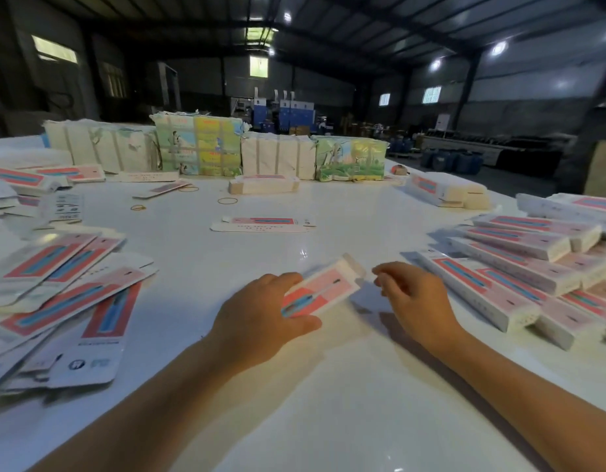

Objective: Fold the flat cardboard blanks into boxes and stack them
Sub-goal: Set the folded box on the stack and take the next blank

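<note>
Here the left grip [264, 310] pinches a blurred box [323, 287], hiding its near end; right grip [414, 294] loosely curled, empty.

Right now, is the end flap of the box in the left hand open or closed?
Open: the white end flap sticks out past the box.

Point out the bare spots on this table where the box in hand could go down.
Bare table lies between the forearms, and in the middle beyond the hands, up to the lone flat blank. Crowded: loose blanks on the left, stacked boxes on the right. The left hand holds the box; the right hand hovers beside it.
</note>
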